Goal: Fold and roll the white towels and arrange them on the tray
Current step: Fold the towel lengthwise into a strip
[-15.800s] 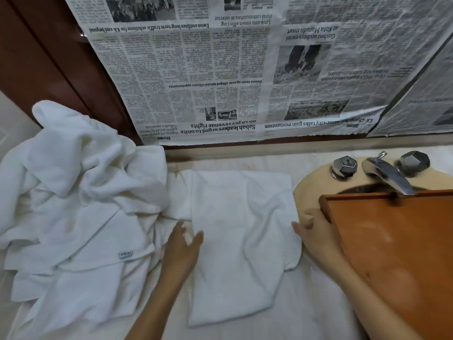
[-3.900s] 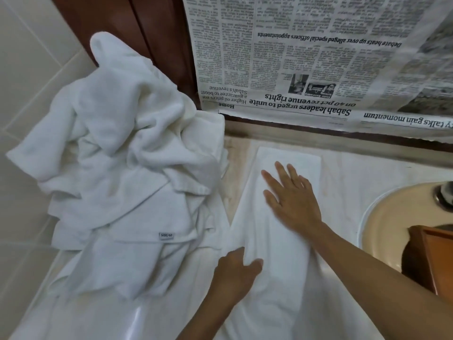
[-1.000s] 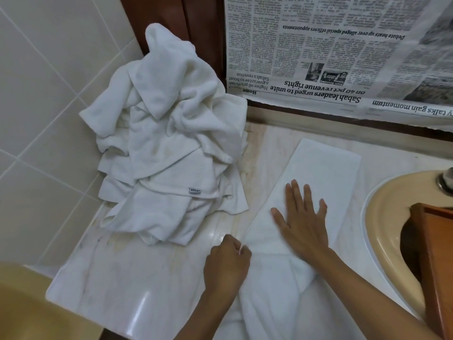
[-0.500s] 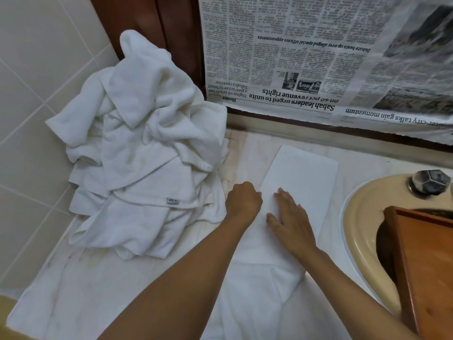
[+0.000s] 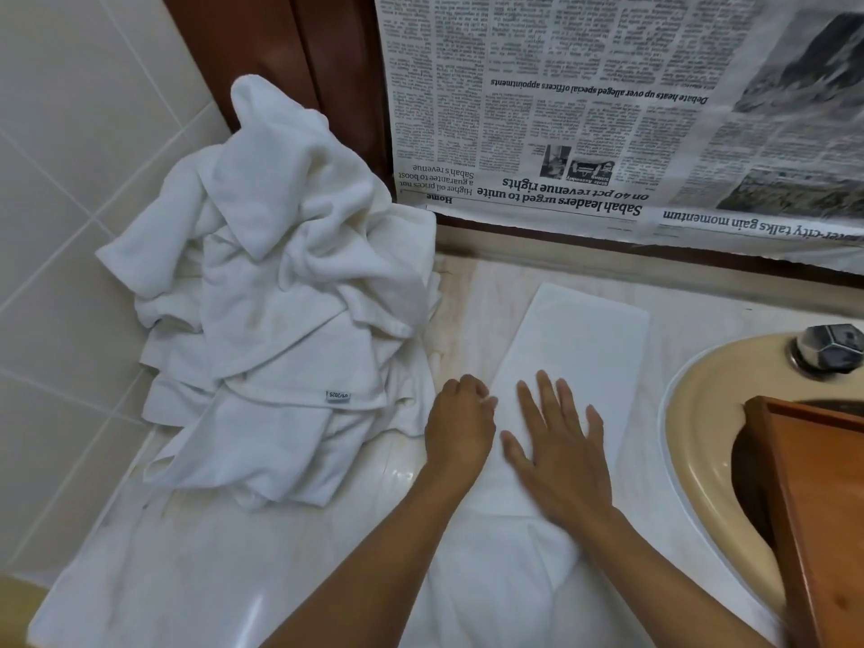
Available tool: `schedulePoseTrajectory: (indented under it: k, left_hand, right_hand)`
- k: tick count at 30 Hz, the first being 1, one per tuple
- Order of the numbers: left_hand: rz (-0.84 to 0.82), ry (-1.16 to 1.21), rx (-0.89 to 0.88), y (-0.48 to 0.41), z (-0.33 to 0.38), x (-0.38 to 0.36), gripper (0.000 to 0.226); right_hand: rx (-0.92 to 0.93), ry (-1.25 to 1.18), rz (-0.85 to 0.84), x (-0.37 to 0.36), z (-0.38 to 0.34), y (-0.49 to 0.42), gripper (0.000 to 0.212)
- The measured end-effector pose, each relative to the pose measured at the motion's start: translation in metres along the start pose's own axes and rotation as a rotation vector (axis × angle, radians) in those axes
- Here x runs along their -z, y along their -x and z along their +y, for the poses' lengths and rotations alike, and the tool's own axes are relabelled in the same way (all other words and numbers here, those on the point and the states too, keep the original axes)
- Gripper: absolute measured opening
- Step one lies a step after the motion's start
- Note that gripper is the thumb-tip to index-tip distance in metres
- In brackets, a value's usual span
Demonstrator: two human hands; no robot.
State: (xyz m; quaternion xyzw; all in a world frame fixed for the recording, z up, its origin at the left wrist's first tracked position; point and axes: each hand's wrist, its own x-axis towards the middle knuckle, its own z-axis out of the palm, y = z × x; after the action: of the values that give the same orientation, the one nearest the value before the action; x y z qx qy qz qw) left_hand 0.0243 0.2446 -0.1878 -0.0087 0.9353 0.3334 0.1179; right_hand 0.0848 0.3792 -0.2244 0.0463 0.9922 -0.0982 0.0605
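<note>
towel (image 5: 579,339) white, folded to narrow strip, lying flat.

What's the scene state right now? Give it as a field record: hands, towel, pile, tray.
left hand: fingers curled at the folded towel's left edge, apparently pinching it
right hand: flat, fingers spread, pressing on the towel
folded towel: long narrow strip on the counter, not yet rolled
towel pile: crumpled, to the left, against the tiled wall
tray: wooden, over the sink, partly out of frame
</note>
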Motion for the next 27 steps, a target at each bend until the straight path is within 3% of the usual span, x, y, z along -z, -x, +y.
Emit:
schedulePoseTrajectory:
  k: [10, 18, 24, 27]
  left_hand:
    - [0.030, 0.054, 0.080, 0.117, -0.057, 0.011, 0.030]
    - [-0.112, 0.264, 0.253, 0.103, -0.039, 0.024, 0.010]
    - [-0.377, 0.252, 0.373, 0.104, 0.002, 0.011, 0.067]
    - [-0.535, 0.228, 0.409, 0.115, 0.016, -0.007, 0.068]
  right_hand:
    - [-0.034, 0.081, -0.031, 0.003, -0.001, -0.012, 0.078]
    - [-0.036, 0.095, -0.026, 0.009, 0.009, -0.053, 0.075]
    - [-0.053, 0.076, -0.029, 0.013, 0.009, -0.069, 0.075]
    - [-0.057, 0.087, -0.031, 0.012, 0.011, -0.071, 0.072]
